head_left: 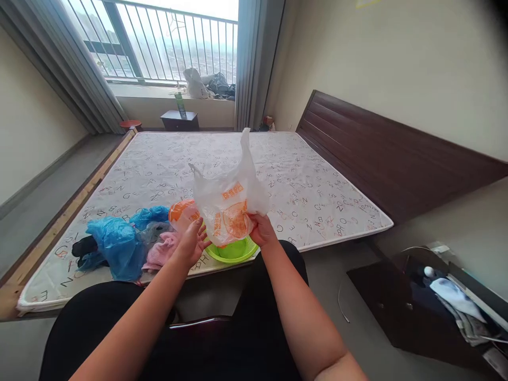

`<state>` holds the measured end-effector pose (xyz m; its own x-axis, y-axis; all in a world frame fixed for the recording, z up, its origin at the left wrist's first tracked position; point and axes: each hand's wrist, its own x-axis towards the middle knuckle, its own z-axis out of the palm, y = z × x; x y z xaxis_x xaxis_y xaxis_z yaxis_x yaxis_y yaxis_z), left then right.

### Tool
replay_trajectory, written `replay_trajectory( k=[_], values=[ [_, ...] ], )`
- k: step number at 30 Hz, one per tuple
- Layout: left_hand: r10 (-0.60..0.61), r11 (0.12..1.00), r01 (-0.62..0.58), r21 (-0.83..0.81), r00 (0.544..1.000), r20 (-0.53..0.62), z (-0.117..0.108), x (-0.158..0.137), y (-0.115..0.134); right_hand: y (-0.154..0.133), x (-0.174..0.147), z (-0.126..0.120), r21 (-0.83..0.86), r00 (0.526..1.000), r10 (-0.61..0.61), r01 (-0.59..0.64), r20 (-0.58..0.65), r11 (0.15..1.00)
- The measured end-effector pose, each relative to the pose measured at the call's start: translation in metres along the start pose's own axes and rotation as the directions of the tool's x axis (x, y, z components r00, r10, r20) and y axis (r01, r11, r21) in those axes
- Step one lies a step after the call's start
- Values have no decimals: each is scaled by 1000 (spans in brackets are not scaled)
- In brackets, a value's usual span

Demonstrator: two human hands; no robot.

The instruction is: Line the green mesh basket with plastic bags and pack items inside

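Note:
A white translucent plastic bag [228,196] with orange print is held upright over the mattress edge, its handles pointing up. My right hand [261,229] pinches the bag's lower right side. My left hand [193,243] is beside its lower left, fingers apart; whether they touch the bag is hard to tell. Below the bag a lime green plastic basin [230,253] is partly hidden. Behind my left hand lies another orange-printed bag [182,211]. Further left are a pink cloth [162,251], a blue plastic bag [119,246] and dark cloth [85,247].
The letter-patterned mattress [317,190] spreads ahead, with a dark wooden headboard [377,143] on the right. A small nightstand [179,121] stands at the far side. An open drawer [397,301] with cloths is at lower right. Bags [196,84] lie on the window sill.

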<state>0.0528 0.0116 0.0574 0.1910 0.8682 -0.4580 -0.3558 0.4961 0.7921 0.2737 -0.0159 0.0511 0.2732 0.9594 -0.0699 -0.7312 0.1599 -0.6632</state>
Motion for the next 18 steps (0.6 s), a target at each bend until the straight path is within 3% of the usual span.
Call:
replay_trajectory(
  k=[1,3,6,9,12,16,18],
  values=[
    [-71,996,73,-50,996,51,1,-1,1,1,-3,1,-17,1000,16,-15,24,1000],
    [-92,991,101,-84,990,112,2,-5,1,2,-7,2,-60,996,48,-44,71,997],
    [72,997,-69,-45,994,82,-3,-9,-5,1,-11,1,-172,989,79,-58,122,983],
    [217,973,-216,80,976,-1,-12,-7,-10,-5,-9,-6,-375,990,50,4,133,927],
    [314,929,-306,209,949,-7,-24,0,-11,-10,-4,-21,-611,996,-8,62,91,789],
    [471,835,-465,294,880,54,-34,12,-14,-15,-4,-39,-853,998,-63,54,24,519],
    [521,790,-512,338,851,70,-37,19,-17,-17,-7,-43,-870,996,-73,72,42,488]
  ],
)
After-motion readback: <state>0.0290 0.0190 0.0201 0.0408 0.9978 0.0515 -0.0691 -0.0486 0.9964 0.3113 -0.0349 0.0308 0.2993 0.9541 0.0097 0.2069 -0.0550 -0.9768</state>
